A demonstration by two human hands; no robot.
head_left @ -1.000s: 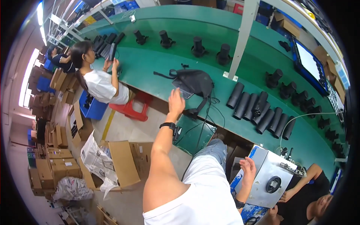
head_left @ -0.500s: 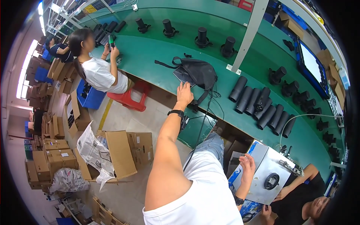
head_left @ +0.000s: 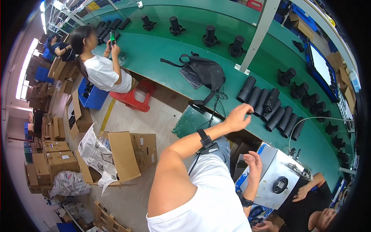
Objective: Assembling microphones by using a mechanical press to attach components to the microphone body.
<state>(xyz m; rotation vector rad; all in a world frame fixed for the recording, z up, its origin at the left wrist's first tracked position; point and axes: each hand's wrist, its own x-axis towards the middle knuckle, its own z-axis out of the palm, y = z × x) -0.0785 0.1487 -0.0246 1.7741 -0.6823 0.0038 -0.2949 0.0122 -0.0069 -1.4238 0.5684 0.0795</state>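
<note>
My left hand [head_left: 238, 117] hangs over the bench's front edge, close to the near ends of several black tubes [head_left: 245, 89] lying side by side. Its fingers are loosely bent and apart, and I see nothing held in them. My right hand [head_left: 253, 167] is raised beside a white metal box [head_left: 276, 178] with a round black fitting; its fingers are half curled and apart, with nothing in them. Left of the tubes, a black backpack [head_left: 208, 73] lies on the green bench [head_left: 150, 58], a flat dark device [head_left: 191, 77] partly out of it.
Black tubes on flanged bases [head_left: 210, 35] stand along the conveyor. A metal post [head_left: 259, 36] rises from the bench. A co-worker in white [head_left: 104, 71] sits on a red stool [head_left: 136, 98]; another in black [head_left: 307, 205] is at lower right. An open carton [head_left: 124, 154] stands on the floor.
My left hand has left the flat device at the backpack and swung right toward the black tubes. My right hand has barely shifted. The person in black has moved both hands off the metal box.
</note>
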